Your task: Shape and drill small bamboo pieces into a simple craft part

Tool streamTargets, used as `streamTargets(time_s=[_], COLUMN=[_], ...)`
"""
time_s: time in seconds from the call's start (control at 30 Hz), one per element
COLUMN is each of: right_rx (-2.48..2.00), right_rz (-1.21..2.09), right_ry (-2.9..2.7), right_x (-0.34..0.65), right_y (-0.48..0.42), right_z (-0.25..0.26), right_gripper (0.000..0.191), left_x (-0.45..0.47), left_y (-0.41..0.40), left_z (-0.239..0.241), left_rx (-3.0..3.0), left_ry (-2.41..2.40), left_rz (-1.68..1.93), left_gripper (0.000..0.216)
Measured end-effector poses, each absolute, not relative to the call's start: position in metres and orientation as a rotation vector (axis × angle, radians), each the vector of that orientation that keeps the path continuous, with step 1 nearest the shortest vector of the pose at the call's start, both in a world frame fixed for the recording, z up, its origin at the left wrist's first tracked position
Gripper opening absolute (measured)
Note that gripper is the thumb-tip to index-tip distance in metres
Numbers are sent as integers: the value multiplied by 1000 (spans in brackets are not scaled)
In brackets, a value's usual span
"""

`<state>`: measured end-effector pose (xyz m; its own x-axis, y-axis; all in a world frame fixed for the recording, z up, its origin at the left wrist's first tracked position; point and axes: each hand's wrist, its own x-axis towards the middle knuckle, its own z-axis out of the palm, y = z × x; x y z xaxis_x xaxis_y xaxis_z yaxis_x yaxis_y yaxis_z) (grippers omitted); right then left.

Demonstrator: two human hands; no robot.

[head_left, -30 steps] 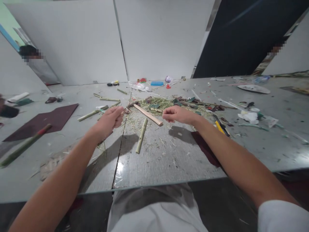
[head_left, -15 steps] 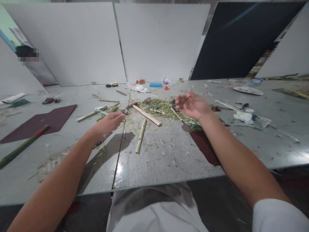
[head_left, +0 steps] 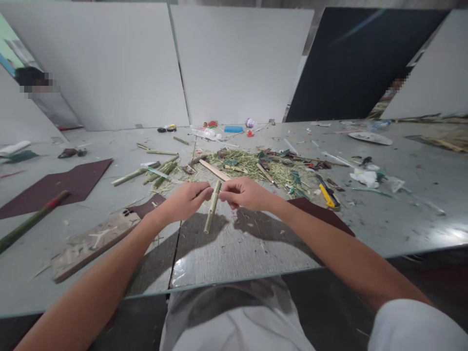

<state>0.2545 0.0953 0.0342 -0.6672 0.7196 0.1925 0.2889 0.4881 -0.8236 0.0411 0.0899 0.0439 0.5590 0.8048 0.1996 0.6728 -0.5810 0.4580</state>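
Observation:
My left hand [head_left: 190,199] is closed in a pinch just left of a pale green hollow stem piece [head_left: 211,214] with a hole in its side. My right hand [head_left: 244,193] is likewise pinched, at the stem's right side near its upper end. The fingertips of both hands come close to the stem; whether they touch it, or hold something tiny between them, I cannot make out. Beyond the hands lies a flat wooden strip [head_left: 214,170], partly hidden by the right hand, beside a pile of green plant shreds [head_left: 248,161].
A yellow-and-black cutter [head_left: 328,192] lies to the right, near a wooden-handled blade [head_left: 263,171]. A phone [head_left: 97,241] rests by my left forearm. Cut green stems [head_left: 135,173], a brown sheet [head_left: 69,185] and a plastic bottle [head_left: 203,130] are around. White panels [head_left: 241,63] stand behind.
My right hand has come down and left from above the shreds to the stem's side. My left hand has moved right and nearer to the stem. The cutter and phone are now uncovered.

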Motion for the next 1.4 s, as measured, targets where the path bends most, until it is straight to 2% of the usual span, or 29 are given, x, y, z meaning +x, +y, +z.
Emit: streamTargets(time_s=[0.2, 0.33, 0.47, 0.7, 0.97, 1.1, 1.3, 1.4], right_rx=[-881, -812, -838, -841, -869, -894, -899, -897], right_rz=[991, 863, 789, 717, 1020, 1002, 983, 1026], right_ry=[-2263, -2187, -2056, -2005, -1933, -1966, -1829, -1725], right_x=[273, 261, 251, 250, 249, 250, 257, 266], right_y=[102, 96, 89, 88, 92, 93, 103, 112], right_z=[35, 28, 24, 20, 13, 15, 20, 21], right_gripper=[27, 40, 16, 16, 25, 28, 20, 21], left_x=[39, 46, 49, 52, 56, 57, 57, 63], left_y=[90, 85, 82, 82, 78, 79, 91, 103], left_z=[44, 41, 41, 39, 38, 37, 28, 16], left_rx=[2439, 2476, 2485, 2479, 2468, 2478, 2349, 2269], left_ry=[1159, 1148, 1179, 1233, 1268, 1303, 1302, 1541], left_rz=[645, 646, 632, 656, 677, 673, 833, 766], left_gripper=[37, 40, 41, 38, 36, 35, 39, 43])
